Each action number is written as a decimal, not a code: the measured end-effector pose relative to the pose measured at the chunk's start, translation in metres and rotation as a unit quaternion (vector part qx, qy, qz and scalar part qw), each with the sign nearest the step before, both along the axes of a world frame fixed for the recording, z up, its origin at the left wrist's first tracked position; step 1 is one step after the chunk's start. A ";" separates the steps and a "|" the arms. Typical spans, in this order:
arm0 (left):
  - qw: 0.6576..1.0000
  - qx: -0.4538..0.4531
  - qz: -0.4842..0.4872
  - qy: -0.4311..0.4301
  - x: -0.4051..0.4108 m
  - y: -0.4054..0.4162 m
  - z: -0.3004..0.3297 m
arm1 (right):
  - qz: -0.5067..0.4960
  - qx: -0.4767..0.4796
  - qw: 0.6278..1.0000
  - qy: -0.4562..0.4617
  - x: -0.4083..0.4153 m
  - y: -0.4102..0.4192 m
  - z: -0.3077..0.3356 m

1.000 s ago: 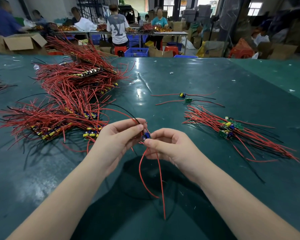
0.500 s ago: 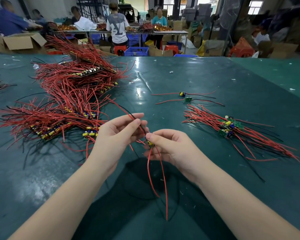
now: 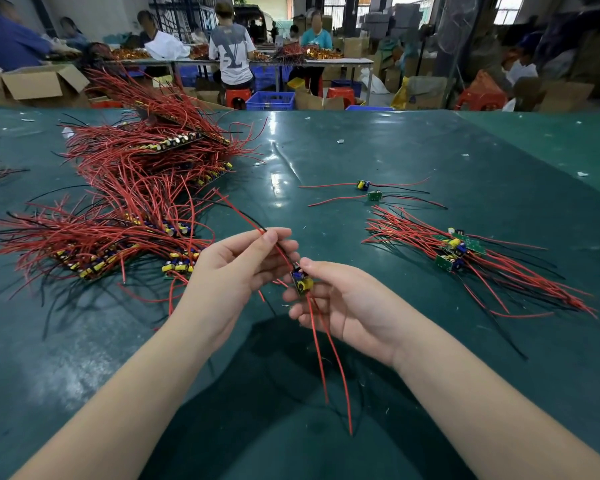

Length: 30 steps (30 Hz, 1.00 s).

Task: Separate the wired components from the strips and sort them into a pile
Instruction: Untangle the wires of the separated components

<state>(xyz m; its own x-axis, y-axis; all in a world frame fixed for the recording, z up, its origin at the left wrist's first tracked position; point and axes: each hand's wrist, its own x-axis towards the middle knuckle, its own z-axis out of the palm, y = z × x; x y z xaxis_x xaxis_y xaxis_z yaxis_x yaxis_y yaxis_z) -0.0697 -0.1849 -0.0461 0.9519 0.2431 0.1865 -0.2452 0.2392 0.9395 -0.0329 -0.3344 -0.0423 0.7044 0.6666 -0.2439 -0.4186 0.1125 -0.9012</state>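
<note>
Red-wired component (image 3: pixel 302 282) held apart from strips (image 3: pixel 118 216), pile (image 3: pixel 458 251) right.

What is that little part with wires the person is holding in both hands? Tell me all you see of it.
The small green circuit board with a yellow cylinder and blue part is held above the dark green table. The right hand pinches the board itself. Red and black wires run up from it to the left hand, which pinches them. Two more thin red wires hang loose below, toward the person.
</note>
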 end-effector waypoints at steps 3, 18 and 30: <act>1.000 -0.005 0.001 0.004 0.000 -0.001 0.000 | 0.000 0.001 1.000 -0.006 0.001 -0.001 -0.001; 0.998 -0.051 0.006 0.030 0.001 0.000 0.005 | -0.044 -0.030 0.996 -0.067 -0.001 0.002 -0.002; 0.992 -0.117 0.036 0.026 0.005 0.008 0.008 | -0.051 -0.066 0.992 -0.091 0.001 0.001 -0.001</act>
<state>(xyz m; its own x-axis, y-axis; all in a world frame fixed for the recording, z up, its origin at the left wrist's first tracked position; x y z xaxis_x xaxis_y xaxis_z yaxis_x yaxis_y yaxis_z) -0.0649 -0.1771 -0.0378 0.9372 0.3422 0.0674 -0.2215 0.4349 0.8728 -0.0322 -0.3334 -0.0438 0.8065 0.5609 -0.1867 -0.2400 0.0221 -0.9705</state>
